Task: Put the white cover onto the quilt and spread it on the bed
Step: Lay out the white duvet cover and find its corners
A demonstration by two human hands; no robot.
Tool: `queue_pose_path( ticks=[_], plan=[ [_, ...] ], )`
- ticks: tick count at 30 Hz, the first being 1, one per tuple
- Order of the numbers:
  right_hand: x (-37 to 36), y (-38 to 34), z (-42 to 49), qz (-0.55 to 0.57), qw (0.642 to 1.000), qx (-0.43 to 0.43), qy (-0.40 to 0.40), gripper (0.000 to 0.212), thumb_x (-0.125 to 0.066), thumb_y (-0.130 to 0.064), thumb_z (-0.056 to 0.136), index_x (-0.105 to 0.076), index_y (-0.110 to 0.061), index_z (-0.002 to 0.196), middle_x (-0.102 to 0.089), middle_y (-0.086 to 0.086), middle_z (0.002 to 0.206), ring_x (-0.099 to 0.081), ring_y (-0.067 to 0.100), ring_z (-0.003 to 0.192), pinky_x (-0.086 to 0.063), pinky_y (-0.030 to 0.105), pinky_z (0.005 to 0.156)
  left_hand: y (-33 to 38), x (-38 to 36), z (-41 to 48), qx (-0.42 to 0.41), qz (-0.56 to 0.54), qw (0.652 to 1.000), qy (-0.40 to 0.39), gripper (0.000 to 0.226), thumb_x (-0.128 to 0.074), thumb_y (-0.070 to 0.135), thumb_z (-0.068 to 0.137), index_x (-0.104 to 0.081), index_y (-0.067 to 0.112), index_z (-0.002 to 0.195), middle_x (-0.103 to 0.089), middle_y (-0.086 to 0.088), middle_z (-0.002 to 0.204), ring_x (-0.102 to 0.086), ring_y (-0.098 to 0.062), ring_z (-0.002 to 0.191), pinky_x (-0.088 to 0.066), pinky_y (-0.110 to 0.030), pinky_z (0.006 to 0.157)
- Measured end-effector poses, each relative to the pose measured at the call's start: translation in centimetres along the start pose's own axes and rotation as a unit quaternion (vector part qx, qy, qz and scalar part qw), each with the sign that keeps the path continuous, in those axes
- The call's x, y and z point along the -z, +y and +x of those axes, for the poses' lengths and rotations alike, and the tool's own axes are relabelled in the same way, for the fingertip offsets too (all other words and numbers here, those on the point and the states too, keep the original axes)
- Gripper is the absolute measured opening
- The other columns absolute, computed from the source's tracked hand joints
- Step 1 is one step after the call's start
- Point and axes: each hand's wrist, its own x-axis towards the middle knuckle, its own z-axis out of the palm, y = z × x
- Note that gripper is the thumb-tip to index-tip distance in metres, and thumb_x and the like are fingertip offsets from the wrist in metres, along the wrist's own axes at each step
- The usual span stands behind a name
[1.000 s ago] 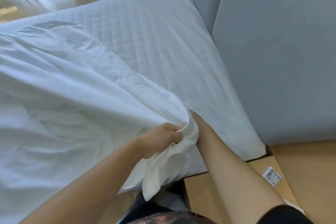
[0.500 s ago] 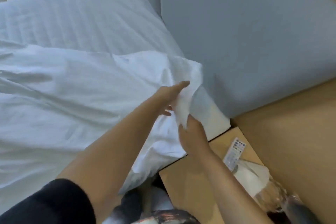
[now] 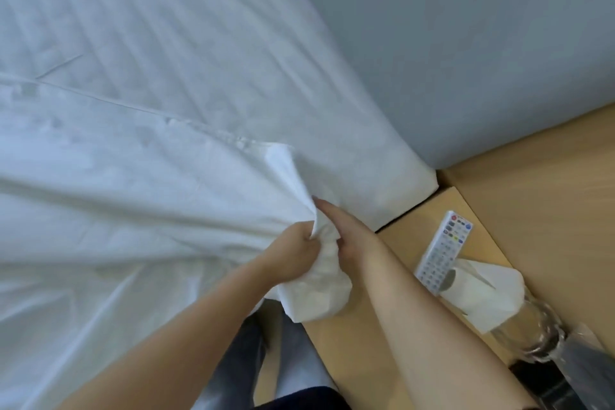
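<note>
- Both hands sit lower and closer together than half a second ago: the left hand, which was reaching out flat over the cloth, now makes a fist around a bunched corner of the white cover, and the right hand has come up beside it.
- I see the left fingers curled tight on the bunch; the right hand presses on the same bunch with its forefinger stretched along the cloth, its other fingers hidden, so I cannot tell how firmly it grips.
- Below the hands a loose flap of the cover hangs off the bed's near edge, over the gap by the bedside table.
- From the corner, taut folds fan out to the left across the bed; the cover lies over the near part of the mattress, whose striped far part shows bare up to the grey headboard.
- I judge the corner is being gathered for fitting or pulling; I cannot make out the quilt itself, so much of the task looks undone.
- A remote control lies on the table, touching a paper roll, well clear of the hands.
</note>
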Motion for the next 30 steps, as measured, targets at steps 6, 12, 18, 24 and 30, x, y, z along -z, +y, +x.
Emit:
queue_pose_path(
  ticks=[6, 12, 18, 24, 30],
  plan=[
    [3.1, -6.8, -3.4, 0.056, 0.895, 0.359, 0.259, 0.022, -0.060, -0.012, 0.087, -0.051, -0.002, 0.070, -0.052, 0.005, 0.069, -0.050, 0.017, 0.065, -0.039, 0.023, 0.056, 3.3, 0.5, 1.4, -0.072, 0.300, 0.950, 0.054, 0.039, -0.062, 0.029, 0.079, -0.037, 0.016, 0.107, -0.049, 0.003, 0.076, -0.047, -0.014, 0.064, -0.036, -0.027, 0.052],
    [10.0, -6.1, -0.9, 0.117, 0.819, 0.299, 0.475, 0.020, -0.054, -0.020, 0.092, -0.058, -0.009, 0.076, -0.057, 0.003, 0.078, -0.054, 0.021, 0.077, -0.041, 0.024, 0.062, 2.7, -1.1, 4.9, -0.052, 0.362, 0.921, 0.136, 0.034, -0.047, 0.008, 0.086, -0.039, 0.013, 0.120, -0.048, -0.004, 0.098, -0.047, -0.023, 0.077, -0.035, -0.031, 0.061],
    [7.4, -2.4, 2.5, -0.298, 0.777, 0.241, 0.499, 0.062, -0.057, -0.025, 0.089, -0.032, -0.007, 0.143, -0.034, 0.016, 0.145, -0.035, 0.035, 0.130, -0.027, 0.039, 0.105, -4.8, 0.1, 4.4, -0.034, 0.226, 0.970, 0.081, 0.056, -0.059, 0.040, 0.086, -0.041, 0.016, 0.133, -0.047, -0.002, 0.128, -0.047, -0.021, 0.115, -0.040, -0.030, 0.093],
    [-4.7, 2.3, 3.2, -0.441, 0.665, 0.493, 0.347, 0.050, -0.050, -0.026, 0.081, -0.054, 0.003, 0.122, -0.047, 0.026, 0.130, -0.036, 0.036, 0.122, -0.027, 0.054, 0.103, -11.6, 3.6, -0.1, -0.060, 0.190, 0.970, 0.139, 0.061, -0.060, 0.046, 0.087, -0.042, 0.016, 0.137, -0.046, 0.001, 0.131, -0.045, -0.017, 0.119, -0.037, -0.028, 0.099],
    [-19.5, 11.3, 3.1, -0.636, 0.583, 0.503, 0.045, 0.038, -0.054, -0.017, 0.076, -0.060, 0.004, 0.108, -0.059, 0.022, 0.111, -0.056, 0.040, 0.104, -0.046, 0.048, 0.092, -26.1, 9.2, -9.2, 0.092, 0.171, 0.953, 0.232, 0.051, -0.055, 0.034, 0.090, -0.042, 0.018, 0.137, -0.044, -0.001, 0.135, -0.043, -0.022, 0.123, -0.037, -0.031, 0.100]
  ],
)
